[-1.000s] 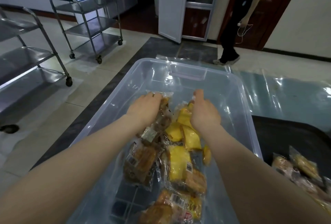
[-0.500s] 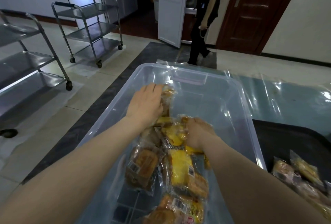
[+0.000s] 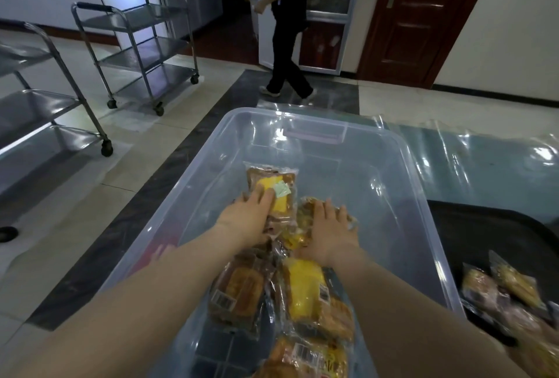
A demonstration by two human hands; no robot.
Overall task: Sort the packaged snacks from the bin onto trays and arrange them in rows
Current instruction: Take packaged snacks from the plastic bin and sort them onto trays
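A clear plastic bin (image 3: pixel 402 184) stands in front of me with several packaged snacks in it, brown and yellow in clear wrappers. My left hand (image 3: pixel 249 220) lies flat, fingers straight, on a snack packet with a yellow label (image 3: pixel 276 188) near the bin's middle. My right hand (image 3: pixel 331 228) lies flat with spread fingers on another snack packet (image 3: pixel 305 211) beside it. More packets (image 3: pixel 302 296) lie nearer to me between my forearms. To the right is a black tray (image 3: pixel 484 241) with a few packets (image 3: pixel 508 293) on it.
Two steel trolleys stand on the left, one near (image 3: pixel 45 111) and one farther back (image 3: pixel 142 54). A person in black (image 3: pixel 287 38) walks past beyond the bin, by a white door. Clear plastic sheeting (image 3: pixel 484 159) covers the surface to the right.
Both hands have flattened onto packets; the right hand's curled fingers have straightened and spread. The person in the background has walked further left. The camera has tilted up a little.
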